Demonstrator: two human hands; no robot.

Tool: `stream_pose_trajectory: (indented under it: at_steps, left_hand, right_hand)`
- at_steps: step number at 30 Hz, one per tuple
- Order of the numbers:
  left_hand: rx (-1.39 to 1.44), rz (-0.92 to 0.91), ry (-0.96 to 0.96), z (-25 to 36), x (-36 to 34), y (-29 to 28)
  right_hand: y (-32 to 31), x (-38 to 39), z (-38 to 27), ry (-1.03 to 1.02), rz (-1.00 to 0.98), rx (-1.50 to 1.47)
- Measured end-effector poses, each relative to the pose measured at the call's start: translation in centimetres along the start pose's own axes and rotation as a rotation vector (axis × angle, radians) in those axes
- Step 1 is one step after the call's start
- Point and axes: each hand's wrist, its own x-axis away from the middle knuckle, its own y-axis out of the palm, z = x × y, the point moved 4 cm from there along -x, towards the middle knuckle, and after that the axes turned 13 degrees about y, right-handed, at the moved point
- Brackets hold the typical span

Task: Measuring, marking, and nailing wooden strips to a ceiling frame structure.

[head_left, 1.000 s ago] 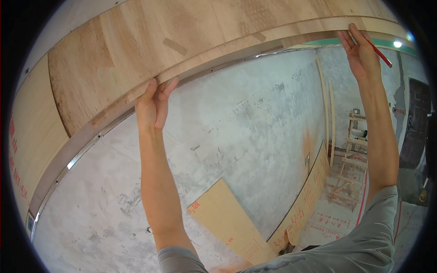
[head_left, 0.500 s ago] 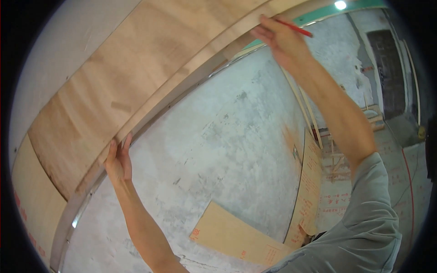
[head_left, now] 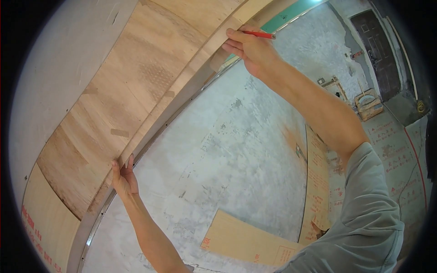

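Overhead, a long, narrow wooden strip point(head_left: 182, 86) runs along the edge of a plywood panel point(head_left: 114, 102). My left hand point(head_left: 125, 179) is closed on the strip's lower left part, thumb on one side and fingers on the other. Farther up to the right, my right hand point(head_left: 255, 51) has its thumb against the strip, with fingers beneath it. A red pencil point(head_left: 260, 34) is tucked in that same hand, its blunt end pointing right. Part of the pencil is hidden by the hand.
A grey, blotchy wall point(head_left: 218, 150) lies beyond my arms. A cut board point(head_left: 250, 239) is low in view, and a taller board point(head_left: 317, 177) stands at the right. A dark door point(head_left: 377, 54) is far right, near a green panel point(head_left: 287, 17).
The view has shifted and turned a little. My right hand appears slightly farther left along the strip, and the pencil lies more level. My left hand keeps its hold on the strip.
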Motion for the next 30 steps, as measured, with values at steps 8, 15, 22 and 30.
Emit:
stream_pose_trajectory:
  at_steps: [8, 15, 22, 30]
  left_hand:
    - [-0.047, 0.080, 0.033, -0.4, 0.5, 0.8]
    - [0.023, 0.042, -0.008, -0.6, 0.5, -0.8]
    - [0.056, 0.060, 0.060, 1.2, 1.7, 2.5]
    - [-0.011, 0.137, 0.145, 9.2, 2.6, -1.7]
  right_hand:
    - [-0.8, -0.2, -0.7, -0.014, -0.025, 0.035]
    - [-1.6, -2.6, 0.6, -0.009, -0.095, 0.111]
    - [-3.8, -4.2, 0.0, 0.014, -0.106, 0.056]
    - [-4.4, -5.5, -0.7, -0.013, -0.045, 0.129]
